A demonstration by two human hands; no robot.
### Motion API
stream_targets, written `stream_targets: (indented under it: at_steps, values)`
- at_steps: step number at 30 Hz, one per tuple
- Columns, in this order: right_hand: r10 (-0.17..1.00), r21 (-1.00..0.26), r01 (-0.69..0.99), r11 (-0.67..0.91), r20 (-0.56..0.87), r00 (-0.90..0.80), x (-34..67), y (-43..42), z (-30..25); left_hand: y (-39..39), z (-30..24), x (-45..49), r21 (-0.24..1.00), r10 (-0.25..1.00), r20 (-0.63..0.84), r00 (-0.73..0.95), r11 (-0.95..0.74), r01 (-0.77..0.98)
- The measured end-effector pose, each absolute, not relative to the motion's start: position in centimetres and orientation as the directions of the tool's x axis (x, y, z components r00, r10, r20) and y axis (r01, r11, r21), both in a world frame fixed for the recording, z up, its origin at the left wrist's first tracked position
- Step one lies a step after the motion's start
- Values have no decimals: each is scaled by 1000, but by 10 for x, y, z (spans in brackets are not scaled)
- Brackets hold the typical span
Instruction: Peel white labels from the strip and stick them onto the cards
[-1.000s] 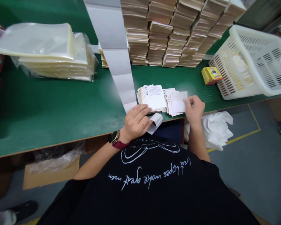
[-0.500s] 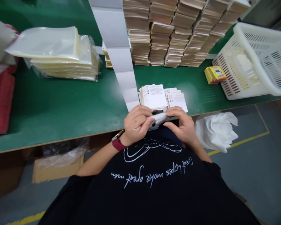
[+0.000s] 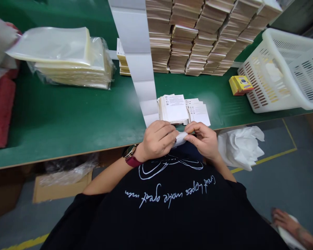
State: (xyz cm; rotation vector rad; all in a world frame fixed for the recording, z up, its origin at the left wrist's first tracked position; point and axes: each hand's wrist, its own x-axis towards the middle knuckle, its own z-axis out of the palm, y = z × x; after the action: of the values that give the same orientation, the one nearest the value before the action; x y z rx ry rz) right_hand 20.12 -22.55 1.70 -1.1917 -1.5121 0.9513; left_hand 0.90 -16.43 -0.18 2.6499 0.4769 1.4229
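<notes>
Just off the bench's front edge, my left hand (image 3: pixel 159 139), with a watch and a dark red band at its wrist, is closed around one end of a small white folded-looking piece (image 3: pixel 181 139). The thumb and index finger of my right hand (image 3: pixel 203 140) pinch its other end. A dark spot shows beside my left fingers; my left hand covers much of the piece, so its kind is unclear. Right behind my hands, a stack of white printed cards (image 3: pixel 174 109) lies on the green bench (image 3: pixel 94 114), beside a lower, fanned-out pile of cards (image 3: pixel 199 113).
A white panelled strip (image 3: pixel 139 62) slants down towards my left hand. Tall card stacks (image 3: pixel 185 45) stand behind. Clear plastic bags (image 3: pixel 67 59) lie left; yellow boxes (image 3: pixel 241 85) and a white basket (image 3: pixel 284 69) stand right. Another person's hand (image 3: pixel 287 222) appears lower right.
My left hand has turned and shifted right over the white piece, covering more of it. My right thumb and index finger have closed together on its end. Another person's hand has entered lower right.
</notes>
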Motion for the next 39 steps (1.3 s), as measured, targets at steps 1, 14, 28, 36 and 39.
stream_targets:
  at_steps: [1, 14, 28, 36, 39]
  values:
    - [974, -944, 240, 225, 211, -81, 201, -224, 17, -164, -2, 10, 235, 322, 796, 512, -945, 229]
    - [841, -832, 399, 386, 495, 219, 218, -192, 43, -153, -25, 11, 155, 321, 829, 458, -919, 362]
    - [990, -936, 351, -8, 43, 137, 204, -133, 24, -153, -24, 12, 119, 310, 812, 495, -917, 380]
    - [951, -459, 881, 117, 308, 35, 185, -145, 32, -154, -24, 13, 157, 359, 762, 540, -910, 383]
    - [940, -399, 916, 45, 327, 97, 189, -144, 31, -154, -25, 14, 165, 370, 761, 533, -905, 392]
